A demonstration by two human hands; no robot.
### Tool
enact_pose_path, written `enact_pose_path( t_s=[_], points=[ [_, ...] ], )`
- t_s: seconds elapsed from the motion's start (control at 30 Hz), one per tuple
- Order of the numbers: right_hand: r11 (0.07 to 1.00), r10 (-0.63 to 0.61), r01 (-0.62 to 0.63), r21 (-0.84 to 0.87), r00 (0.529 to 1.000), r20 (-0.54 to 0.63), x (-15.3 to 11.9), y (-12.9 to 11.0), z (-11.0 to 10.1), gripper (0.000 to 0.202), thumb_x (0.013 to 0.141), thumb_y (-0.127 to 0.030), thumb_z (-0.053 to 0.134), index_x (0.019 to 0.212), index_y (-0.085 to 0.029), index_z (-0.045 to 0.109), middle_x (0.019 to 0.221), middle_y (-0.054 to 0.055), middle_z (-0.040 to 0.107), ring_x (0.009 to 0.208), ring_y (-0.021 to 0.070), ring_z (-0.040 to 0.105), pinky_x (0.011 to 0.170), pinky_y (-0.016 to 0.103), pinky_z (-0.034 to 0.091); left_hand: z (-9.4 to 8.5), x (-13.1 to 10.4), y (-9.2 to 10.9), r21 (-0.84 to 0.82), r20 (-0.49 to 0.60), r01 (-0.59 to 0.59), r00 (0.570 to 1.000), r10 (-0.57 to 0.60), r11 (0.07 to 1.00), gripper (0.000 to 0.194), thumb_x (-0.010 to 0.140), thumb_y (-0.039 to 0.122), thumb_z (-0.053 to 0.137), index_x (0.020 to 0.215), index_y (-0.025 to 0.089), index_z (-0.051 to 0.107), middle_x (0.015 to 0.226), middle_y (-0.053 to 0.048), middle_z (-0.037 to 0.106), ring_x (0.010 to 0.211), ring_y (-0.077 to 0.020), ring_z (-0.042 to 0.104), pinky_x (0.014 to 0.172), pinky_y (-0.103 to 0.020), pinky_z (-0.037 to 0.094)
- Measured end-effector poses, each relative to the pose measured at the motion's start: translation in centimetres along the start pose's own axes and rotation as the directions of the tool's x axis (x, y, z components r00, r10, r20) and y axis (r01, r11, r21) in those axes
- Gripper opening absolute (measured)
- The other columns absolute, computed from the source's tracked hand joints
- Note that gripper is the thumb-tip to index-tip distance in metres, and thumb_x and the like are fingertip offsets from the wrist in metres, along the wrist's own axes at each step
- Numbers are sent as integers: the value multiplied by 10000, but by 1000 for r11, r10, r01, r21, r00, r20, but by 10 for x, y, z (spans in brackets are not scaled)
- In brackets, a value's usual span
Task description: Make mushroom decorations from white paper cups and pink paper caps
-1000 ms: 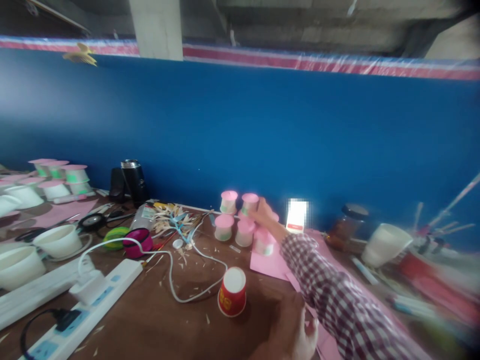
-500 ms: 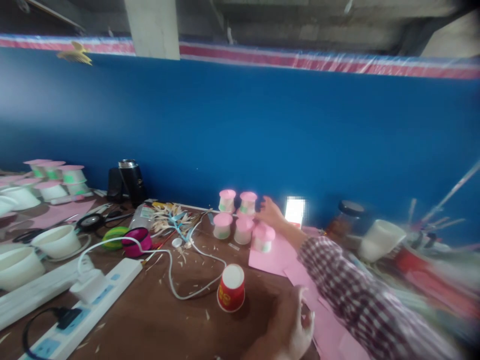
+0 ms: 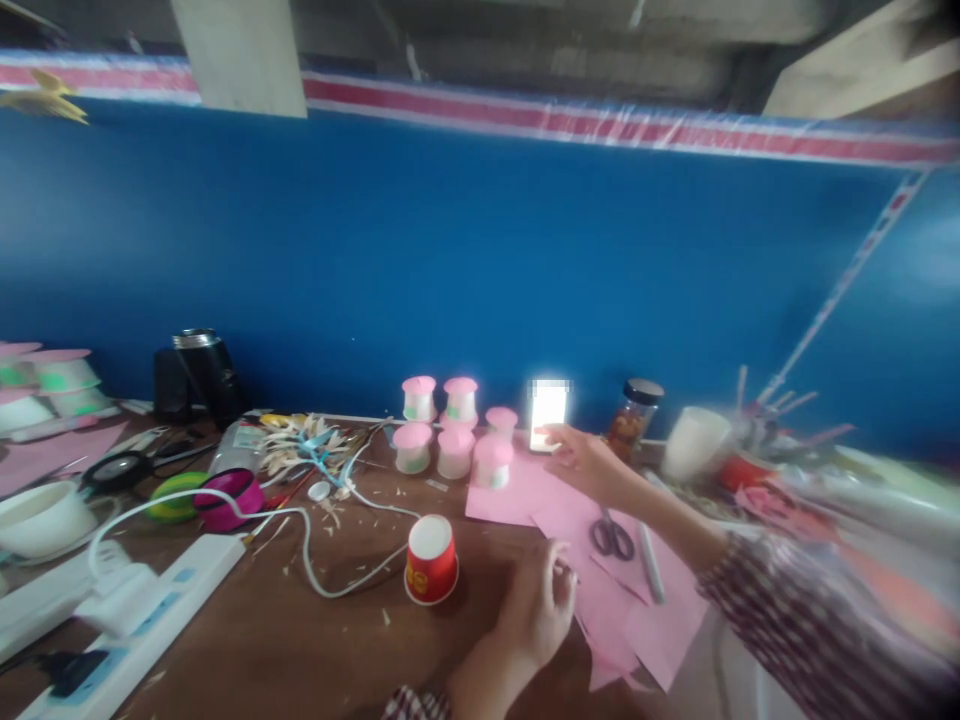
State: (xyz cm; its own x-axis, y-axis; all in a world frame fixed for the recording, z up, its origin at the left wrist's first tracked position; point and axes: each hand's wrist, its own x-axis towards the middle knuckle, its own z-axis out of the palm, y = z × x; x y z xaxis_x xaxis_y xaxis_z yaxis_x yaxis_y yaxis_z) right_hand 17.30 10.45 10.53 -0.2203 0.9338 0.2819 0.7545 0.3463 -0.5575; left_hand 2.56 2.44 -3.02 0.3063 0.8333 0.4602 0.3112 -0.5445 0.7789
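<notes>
My right hand is stretched out to the bright phone-like screen that stands upright by the blue wall. A fingertip overlaps its lower edge; whether it touches, I cannot tell. Nothing shows in that hand. My left hand hovers low over the brown table, fingers loosely curled and apart, holding nothing visible. Left of it an upturned red paper cup rests on the table. Several small white cups with pink paper tops are grouped behind, one at the edge of the pink paper.
Scissors lie on the pink sheets beside a pale stick-like tool. At left are a white power strip, a white cable, tape rolls and a black flask. A lidded jar and white cup stand right.
My right hand has moved right from the pink-topped cups to the bright screen. Another pink-topped cup now shows in the back row. The view has turned right, bringing the scissors into sight.
</notes>
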Motion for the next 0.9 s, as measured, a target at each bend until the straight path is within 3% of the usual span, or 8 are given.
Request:
enact_pose_path(
  t_s=[0.13,0.23,0.43,0.53,0.63,0.73,0.9],
  points=[
    [989,-37,41,-142,999,32,-64,-9,-35,375,840,-238,570,1212,-191,569,1037,80,693,862,201,666,755,330,515,-3,3,2,-31,32,7,999,-6,999,221,884,200,467,1066,165,587,923,-96,695,837,-187,672,770,-335,556],
    [982,3,14,-190,996,92,-113,-20,-52,299,876,-222,525,1162,-195,609,955,59,714,821,189,669,746,306,504,-5,6,4,-24,17,6,1000,-6,1000,200,898,234,457,1012,157,602,954,-111,687,884,-194,665,792,-339,552],
    [970,34,22,-241,974,224,-199,-30,-51,325,863,-182,512,1171,-201,614,994,84,709,850,210,670,731,294,499,-12,7,13,29,-6,-14,1000,14,999,201,903,278,462,941,179,633,921,-87,694,886,-201,659,827,-353,529],
    [977,5,64,-202,946,325,-226,-35,-45,254,870,-217,511,1081,-193,651,938,83,713,807,195,668,701,266,496,-14,6,20,57,8,-19,1000,19,998,197,901,285,464,923,190,635,920,-78,695,883,-202,655,822,-356,523],
    [983,44,19,-182,939,340,-246,-36,-43,282,854,-215,541,1120,-187,631,991,89,710,853,210,664,722,278,501,-15,4,31,85,55,-24,998,19,996,181,896,273,471,924,202,635,921,-59,691,882,-191,647,822,-342,517],
    [983,85,-21,-183,934,347,-261,-31,-44,293,854,-188,542,1137,-191,619,1045,92,701,891,222,660,753,297,499,-16,2,43,143,149,-39,989,18,989,168,891,246,472,913,205,634,916,-46,684,876,-174,639,822,-316,510],
    [983,108,-51,-177,937,331,-280,-19,-41,230,842,-174,554,1055,-186,639,962,80,710,842,214,658,737,288,490,-10,4,57,283,319,-98,948,3,954,194,887,222,460,908,192,650,918,-52,680,856,-172,636,820,-309,505]
  ],
)
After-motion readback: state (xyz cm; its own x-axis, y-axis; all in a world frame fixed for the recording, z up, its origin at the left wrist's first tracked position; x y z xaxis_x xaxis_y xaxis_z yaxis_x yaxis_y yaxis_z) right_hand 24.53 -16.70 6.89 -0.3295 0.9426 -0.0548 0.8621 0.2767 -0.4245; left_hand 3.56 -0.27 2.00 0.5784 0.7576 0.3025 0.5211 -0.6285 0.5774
